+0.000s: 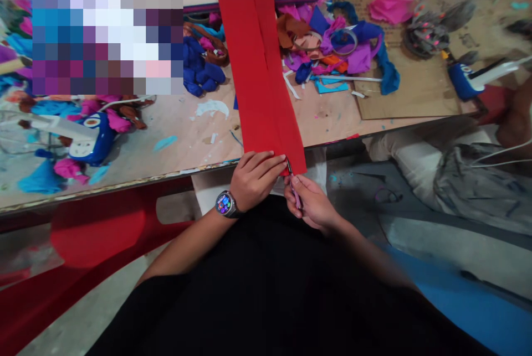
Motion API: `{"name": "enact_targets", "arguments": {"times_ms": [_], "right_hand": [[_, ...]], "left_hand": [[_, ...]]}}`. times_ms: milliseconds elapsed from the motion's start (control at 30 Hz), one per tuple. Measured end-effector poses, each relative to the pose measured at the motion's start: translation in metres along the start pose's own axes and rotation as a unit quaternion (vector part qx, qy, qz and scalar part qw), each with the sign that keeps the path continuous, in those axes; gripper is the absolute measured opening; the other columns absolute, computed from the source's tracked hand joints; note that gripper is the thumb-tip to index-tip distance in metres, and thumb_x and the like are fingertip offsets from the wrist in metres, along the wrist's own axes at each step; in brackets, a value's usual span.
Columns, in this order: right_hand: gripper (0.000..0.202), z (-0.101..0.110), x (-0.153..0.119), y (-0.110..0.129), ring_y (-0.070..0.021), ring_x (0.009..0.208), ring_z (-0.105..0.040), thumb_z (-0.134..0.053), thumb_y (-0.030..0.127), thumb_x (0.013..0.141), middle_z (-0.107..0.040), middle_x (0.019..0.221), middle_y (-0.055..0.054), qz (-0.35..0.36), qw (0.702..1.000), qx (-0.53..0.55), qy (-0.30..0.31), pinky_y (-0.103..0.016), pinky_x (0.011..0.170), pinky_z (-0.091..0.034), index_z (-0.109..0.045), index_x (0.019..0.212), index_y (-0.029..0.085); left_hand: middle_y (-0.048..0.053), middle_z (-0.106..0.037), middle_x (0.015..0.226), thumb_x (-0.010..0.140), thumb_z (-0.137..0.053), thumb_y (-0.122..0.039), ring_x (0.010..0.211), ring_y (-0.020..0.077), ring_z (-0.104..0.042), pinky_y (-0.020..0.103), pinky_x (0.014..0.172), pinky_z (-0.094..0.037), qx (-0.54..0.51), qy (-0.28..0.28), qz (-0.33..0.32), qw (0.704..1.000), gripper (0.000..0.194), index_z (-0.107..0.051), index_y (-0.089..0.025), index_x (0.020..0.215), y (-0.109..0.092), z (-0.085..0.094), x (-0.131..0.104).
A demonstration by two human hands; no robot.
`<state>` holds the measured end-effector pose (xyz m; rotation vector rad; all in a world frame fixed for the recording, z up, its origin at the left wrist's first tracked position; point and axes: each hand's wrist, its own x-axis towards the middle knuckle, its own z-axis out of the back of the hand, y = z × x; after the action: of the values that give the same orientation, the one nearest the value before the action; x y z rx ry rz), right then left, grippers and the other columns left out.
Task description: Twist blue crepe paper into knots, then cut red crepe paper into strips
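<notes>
A long red sheet [266, 96], apparently fabric, stretches from the back of the table to its front edge, with a slit running down from its far end. My left hand [254, 179], wearing a smartwatch [225, 204], grips the sheet's near end, fingers laid across the top; its thumb is hidden. In my right hand [311, 201] are scissors [295, 190] with pinkish handles. Their dark blades meet the near edge of the red sheet, just right of my left fingertips.
Coloured fabric scraps [357, 48] and tape rolls [344, 40] lie beyond the sheet. Blue-and-white devices [93, 137] stand left and right. Cardboard [407, 96] covers the table's right side, where another person's arm [515, 118] shows. A red chair [100, 228] is at left.
</notes>
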<state>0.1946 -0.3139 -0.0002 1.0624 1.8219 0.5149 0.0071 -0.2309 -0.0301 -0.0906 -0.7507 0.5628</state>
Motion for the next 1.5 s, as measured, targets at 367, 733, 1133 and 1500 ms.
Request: {"name": "enact_targets", "arguments": {"times_ms": [367,733,1133,1500], "right_hand": [[0.050,0.001,0.000,0.001,-0.0058,0.037,-0.046,-0.073,0.068,0.092,-0.056,0.064,0.007,-0.002,1.000,0.013,-0.002,-0.019,0.036,-0.022,-0.058,0.098,0.021],[0.061,-0.001,0.004,-0.002,-0.0017,0.036,-0.036,-0.069,0.073,0.094,-0.048,0.059,0.008,0.009,1.000,-0.004,0.000,-0.019,0.037,-0.019,-0.050,0.071,0.020],[0.061,-0.004,0.008,-0.004,-0.0026,0.034,-0.033,-0.073,0.076,0.087,-0.045,0.054,0.010,0.019,1.000,-0.011,-0.013,-0.020,0.036,-0.018,-0.050,0.075,0.021],[0.064,-0.007,0.008,-0.004,-0.0022,0.034,-0.031,-0.069,0.078,0.089,-0.042,0.052,0.010,0.014,1.000,-0.014,-0.011,-0.020,0.036,-0.018,-0.047,0.069,0.022]], "left_hand": [[0.007,-0.076,0.139,0.103,-0.062,-0.018,0.131,0.0289,-0.071,0.048,0.106,-0.049,0.025,0.010,0.019,0.999,0.044,-0.067,-0.025,0.146,-0.001,0.000,0.002],[0.005,-0.077,0.138,0.100,-0.066,-0.016,0.129,0.0269,-0.071,0.047,0.107,-0.049,0.016,0.008,-0.006,1.000,0.044,-0.068,-0.025,0.143,-0.006,0.002,-0.007],[0.007,-0.077,0.138,0.101,-0.064,-0.014,0.129,0.0266,-0.071,0.046,0.107,-0.048,0.018,0.014,-0.016,1.000,0.044,-0.068,-0.023,0.143,-0.009,0.006,-0.008],[0.005,-0.076,0.139,0.100,-0.067,-0.014,0.129,0.0261,-0.071,0.045,0.108,-0.048,0.014,0.011,-0.017,1.000,0.044,-0.068,-0.023,0.142,-0.010,0.008,-0.010]]}}
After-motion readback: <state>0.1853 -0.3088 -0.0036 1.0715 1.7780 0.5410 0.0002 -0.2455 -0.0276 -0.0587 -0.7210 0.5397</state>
